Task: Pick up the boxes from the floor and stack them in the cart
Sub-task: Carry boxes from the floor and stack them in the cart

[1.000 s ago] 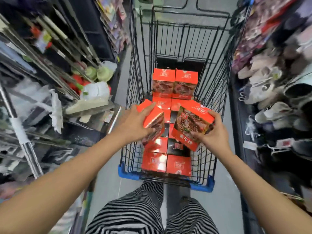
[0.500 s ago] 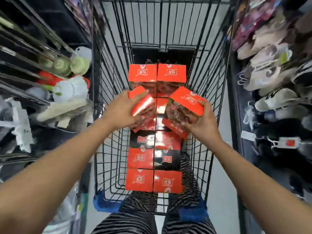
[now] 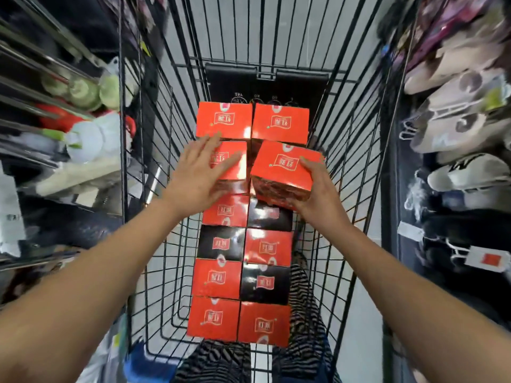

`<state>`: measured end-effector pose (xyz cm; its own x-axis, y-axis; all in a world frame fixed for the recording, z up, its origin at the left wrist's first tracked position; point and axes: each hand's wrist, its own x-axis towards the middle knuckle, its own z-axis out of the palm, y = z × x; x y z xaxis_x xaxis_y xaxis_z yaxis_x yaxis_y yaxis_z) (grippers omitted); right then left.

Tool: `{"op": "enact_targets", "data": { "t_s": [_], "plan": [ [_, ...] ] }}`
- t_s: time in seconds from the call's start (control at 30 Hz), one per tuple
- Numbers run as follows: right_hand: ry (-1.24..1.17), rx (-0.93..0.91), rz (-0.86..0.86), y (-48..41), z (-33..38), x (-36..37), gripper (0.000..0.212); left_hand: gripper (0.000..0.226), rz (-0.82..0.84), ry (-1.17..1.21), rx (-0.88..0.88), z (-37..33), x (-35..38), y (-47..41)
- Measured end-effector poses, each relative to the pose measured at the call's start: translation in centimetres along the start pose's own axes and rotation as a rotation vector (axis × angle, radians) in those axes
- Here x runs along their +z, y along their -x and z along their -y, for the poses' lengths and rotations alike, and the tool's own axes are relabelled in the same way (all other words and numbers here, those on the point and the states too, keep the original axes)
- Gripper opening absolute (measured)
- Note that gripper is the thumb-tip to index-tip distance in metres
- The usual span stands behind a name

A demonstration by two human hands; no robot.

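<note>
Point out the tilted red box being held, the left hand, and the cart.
held box [image 3: 286,164]: head view, middle of its red top face.
left hand [image 3: 198,173]: head view, back of the hand.
cart [image 3: 356,150]: head view, its right wire wall.

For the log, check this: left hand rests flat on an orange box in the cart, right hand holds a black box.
Wrong colour: the head view shows the box in the right hand is orange, not black. The left hand does rest flat on an orange box in the cart.
</note>
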<state>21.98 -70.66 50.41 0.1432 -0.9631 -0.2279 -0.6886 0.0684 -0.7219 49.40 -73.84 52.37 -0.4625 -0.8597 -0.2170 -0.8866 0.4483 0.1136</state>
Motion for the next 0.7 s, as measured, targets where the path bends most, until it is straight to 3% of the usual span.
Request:
{"op": "enact_targets", "data": {
  "t_s": [0.17, 0.33, 0.53, 0.7],
  "plan": [
    [-0.11, -0.02, 0.013, -1.7, -0.2, 1.2, 0.087, 0.101, 0.018, 0.208, -0.221, 0.6, 0.4, 0.5],
    [-0.436, 0.169, 0.002, -1.7, 1.1, 1.2, 0.11, 0.124, -0.045, 0.707, -0.535, 0.5, 0.5, -0.8],
    [-0.476, 0.239, -0.02, -3.1, 2.2, 2.1, 0.127, 0.131, -0.046, 0.854, -0.48, 1.0, 1.3, -1.8],
    [-0.536, 0.252, -0.091, -3.9, 1.8, 1.8, 0.104, 0.122, -0.126, 0.931, -0.445, 1.3, 1.5, -1.7]
  ]
}}
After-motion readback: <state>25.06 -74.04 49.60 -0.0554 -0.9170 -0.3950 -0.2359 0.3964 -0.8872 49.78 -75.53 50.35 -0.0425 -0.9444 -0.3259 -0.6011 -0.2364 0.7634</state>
